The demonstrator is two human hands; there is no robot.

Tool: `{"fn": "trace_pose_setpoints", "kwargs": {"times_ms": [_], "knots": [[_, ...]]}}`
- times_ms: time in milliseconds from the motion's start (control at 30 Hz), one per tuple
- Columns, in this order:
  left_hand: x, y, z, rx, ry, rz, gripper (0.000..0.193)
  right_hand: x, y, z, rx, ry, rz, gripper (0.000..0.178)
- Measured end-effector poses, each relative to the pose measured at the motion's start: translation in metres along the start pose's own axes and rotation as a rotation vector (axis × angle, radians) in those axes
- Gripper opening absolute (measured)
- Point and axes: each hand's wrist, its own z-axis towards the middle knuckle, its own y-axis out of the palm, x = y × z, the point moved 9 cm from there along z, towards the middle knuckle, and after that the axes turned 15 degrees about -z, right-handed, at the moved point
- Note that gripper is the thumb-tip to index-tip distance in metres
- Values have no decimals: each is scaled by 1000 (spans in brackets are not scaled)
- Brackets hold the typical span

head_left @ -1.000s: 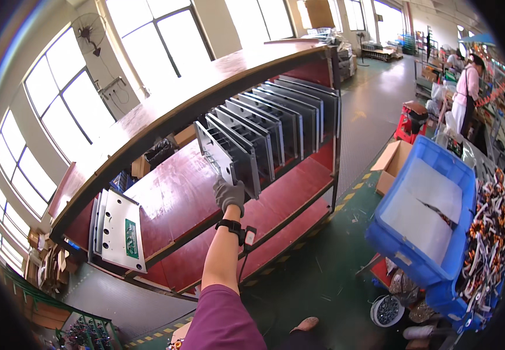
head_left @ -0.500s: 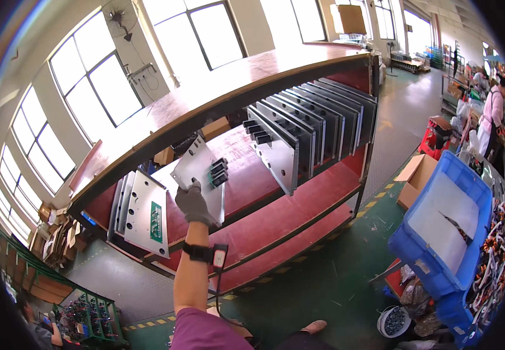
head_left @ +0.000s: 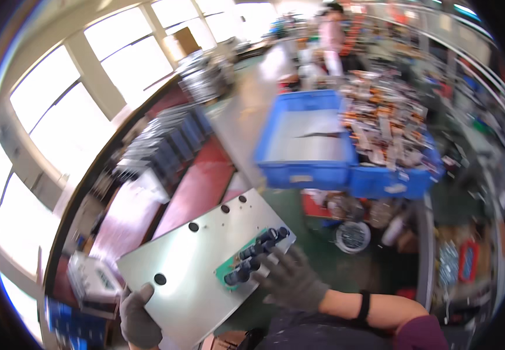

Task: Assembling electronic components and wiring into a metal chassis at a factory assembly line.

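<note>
A flat silver metal panel (head_left: 188, 251) with dark round holes is tilted in front of me. On it sits a green circuit board (head_left: 224, 270) carrying several black cylindrical parts (head_left: 256, 252). My left hand (head_left: 139, 315), in a grey glove, grips the panel's lower left edge, thumb on its face. My right hand (head_left: 292, 280), also gloved, is by the right edge with fingers spread over the ends of the black parts. Blur hides whether those fingertips touch them.
A red-shelved rack (head_left: 197, 192) on the left holds a row of upright panels (head_left: 168, 137) and another panel (head_left: 92, 277). Ahead are a blue bin (head_left: 305, 175), a second bin heaped with cables (head_left: 386, 125) and a white bucket (head_left: 353, 237). A person (head_left: 332, 35) stands far off.
The panel has come out of the rack and is now close to my body. My view has swung right toward the blue bins. Both hands are now at the panel; before, one showed.
</note>
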Motion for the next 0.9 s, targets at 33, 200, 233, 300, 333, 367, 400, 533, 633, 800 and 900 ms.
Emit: {"fn": "trace_pose_setpoints", "kwargs": {"times_ms": [33,200,233,300,333,367,400,533,633,800,900], "knots": [[-26,37,-12,-114,-131,-69,54,3,-15,-12,67,3,-12,59],[-98,165,-36,-521,-398,84,49,67,-122,-124,330,251,-220,56],[-108,187,-35,-509,-480,105,50,78,-147,-142,311,313,-222,62],[-139,249,-37,-582,-579,76,60,92,-209,-186,328,465,-258,79],[-156,292,-40,-782,-516,112,61,106,-235,-210,369,633,-221,85],[-178,332,-49,-975,-448,143,61,115,-260,-236,415,797,-176,90],[-201,368,-62,-1162,-373,169,62,119,-289,-264,586,893,-92,88],[-318,453,-160,-1619,-422,359,79,116,-365,-352,986,1282,483,84],[-347,496,-252,-1750,-824,214,87,96,-408,-393,1384,1342,694,85],[-380,577,-319,-1846,-672,142,79,73,-487,-491,985,1713,176,61],[-396,609,-353,-1921,-654,111,73,12,-472,-608,623,2253,-7,40]]}}
